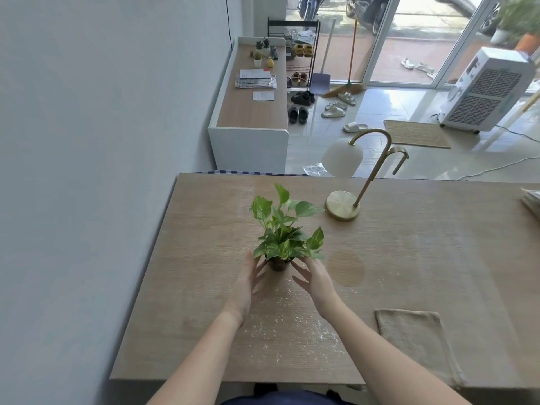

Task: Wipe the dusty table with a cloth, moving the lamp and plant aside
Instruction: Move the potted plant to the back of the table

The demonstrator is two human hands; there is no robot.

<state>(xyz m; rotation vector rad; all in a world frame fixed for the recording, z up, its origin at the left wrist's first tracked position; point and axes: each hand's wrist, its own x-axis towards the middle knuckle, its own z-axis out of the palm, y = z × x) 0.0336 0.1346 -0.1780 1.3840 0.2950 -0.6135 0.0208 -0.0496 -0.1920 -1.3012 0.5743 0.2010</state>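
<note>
Two hands flank a small potted plant (285, 232) that stands on the wooden surface (204, 258), a little left of its middle. The left hand (248, 283) is at the left side of the dark pot (277, 264) and the right hand (314, 280) is at the right side. The fingers of both are straight and spread, not curled around the pot. The fingertips come very close to the wall of the pot, but whether they really touch it I cannot tell. Just to the right of the right hand there is a round patch (347, 268) on the surface, of a warmer colour than the wood around it. Nearer to the person, between the forearms, small shiny flecks (280, 325) lie scattered. A beige cloth (415, 337) lies flat near the front edge at the right, well apart from both hands. Behind the plant and to its right stands the lamp (342, 206), with a round brass base, a curved brass arm and a white globe shade. At the far right edge a stack of papers (530, 200) shows only partly. Beyond the surface there is a tiled floor (380, 112) and a low cabinet (251, 112) along the wall.
</note>
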